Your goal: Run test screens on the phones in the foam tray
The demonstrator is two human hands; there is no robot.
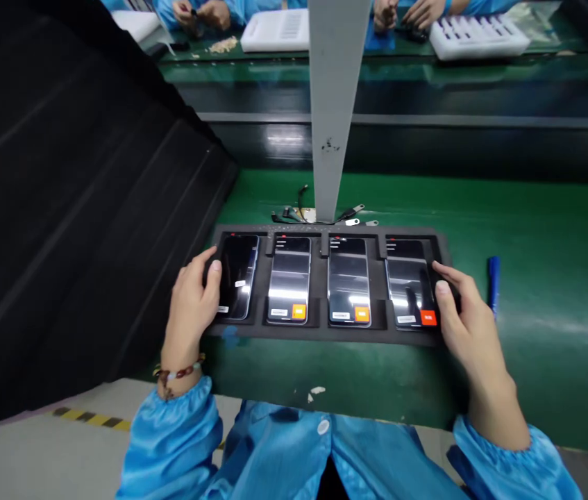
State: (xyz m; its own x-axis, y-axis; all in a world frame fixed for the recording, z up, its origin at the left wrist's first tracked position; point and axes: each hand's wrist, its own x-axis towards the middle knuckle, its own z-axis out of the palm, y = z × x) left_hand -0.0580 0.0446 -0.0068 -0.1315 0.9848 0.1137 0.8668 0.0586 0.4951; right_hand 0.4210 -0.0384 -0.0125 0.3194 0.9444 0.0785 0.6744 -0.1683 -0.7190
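Observation:
A black foam tray (377, 335) lies on the green bench, with several smartphones side by side in its recesses. My left hand (194, 298) grips the tray's left end, thumb over the edge beside the leftmost phone (239, 278), whose screen is dark. At the other end, my right hand (463, 312) holds the tray's right edge, thumb close to the rightmost phone (411, 285), which has a red square at its lower corner. Between them, two phones, the centre-left one (289, 278) and the centre-right one (348, 281), show orange squares.
A grey post (332, 104) rises behind the tray, with short black cables (304, 215) at its foot. A blue pen-like tool (493, 281) lies right of my right hand. Black curtain (90, 187) hangs at left. Co-workers' hands (421, 12) and white trays (475, 35) are across the bench.

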